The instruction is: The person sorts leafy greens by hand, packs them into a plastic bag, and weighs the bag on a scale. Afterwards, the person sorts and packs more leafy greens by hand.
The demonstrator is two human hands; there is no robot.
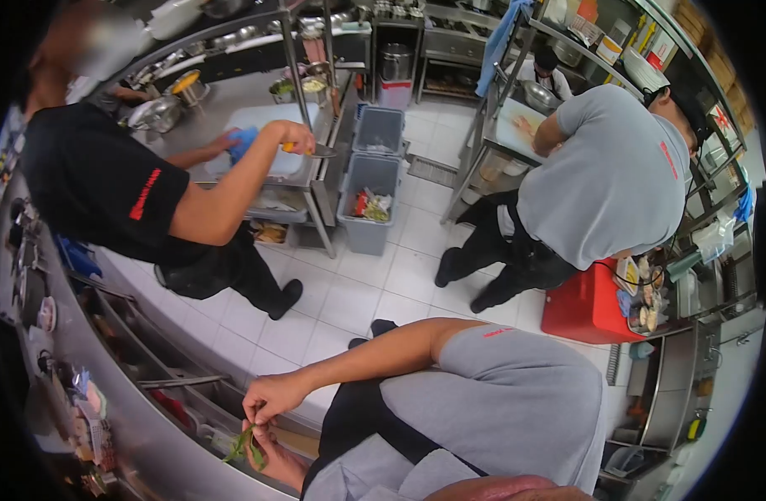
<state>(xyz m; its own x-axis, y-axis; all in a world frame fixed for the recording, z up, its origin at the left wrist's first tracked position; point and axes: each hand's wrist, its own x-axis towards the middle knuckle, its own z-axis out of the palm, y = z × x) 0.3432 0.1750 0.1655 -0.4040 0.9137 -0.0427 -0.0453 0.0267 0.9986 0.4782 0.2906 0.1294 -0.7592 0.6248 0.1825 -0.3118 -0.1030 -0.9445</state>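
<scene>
At the lower left, my right hand (271,396) reaches in from above, its fingers pinched at the top of some green leaves (254,449). Just below it, my left hand (281,461) is wrapped around the same leafy sprig. The two hands nearly touch, and leaves hang out on their left side. Both are over the edge of a long steel counter (191,463), beside its open compartments. The sleeve on my right arm is grey, and a black apron crosses my front.
A black-shirted co-worker (107,175) holds a yellow-handled knife (314,152) and a blue cloth (243,144) at the steel table. A grey-shirted co-worker (600,175) bends over a cutting board (518,127). Grey bins (369,230) and a red box (579,307) stand on the tiled floor.
</scene>
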